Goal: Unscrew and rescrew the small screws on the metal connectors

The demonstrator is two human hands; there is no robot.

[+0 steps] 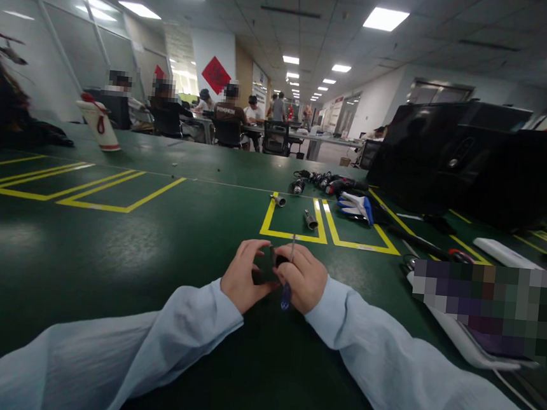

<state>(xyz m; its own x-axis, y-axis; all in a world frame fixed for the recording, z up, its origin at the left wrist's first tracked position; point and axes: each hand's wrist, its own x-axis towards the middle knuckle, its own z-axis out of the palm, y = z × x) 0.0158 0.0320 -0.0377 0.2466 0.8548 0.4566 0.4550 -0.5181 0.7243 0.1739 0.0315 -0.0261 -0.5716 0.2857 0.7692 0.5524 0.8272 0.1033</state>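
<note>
My right hand [304,279] is closed around a small screwdriver [285,297] with a clear blue handle. The handle hangs below the fingers and the thin shaft points up past them. Between my hands is a small dark part [273,256], mostly hidden by the fingers; its kind cannot be made out. Curled fingers of my left hand [244,278] touch its left side, with the thumb stretched below towards the right hand. Beyond the hands, two metal cylindrical fittings lie on the green table: one fitting [310,220] is nearer, the other fitting [278,200] farther left.
Yellow tape outlines [294,236] mark the green tabletop [193,249]. Back right lie a blue-and-white object [357,207] and tangled cables [321,180]. Large black cases [450,156] and a blurred-out screen [484,313] stand right. A white cup [101,125] stands far left; people sit beyond.
</note>
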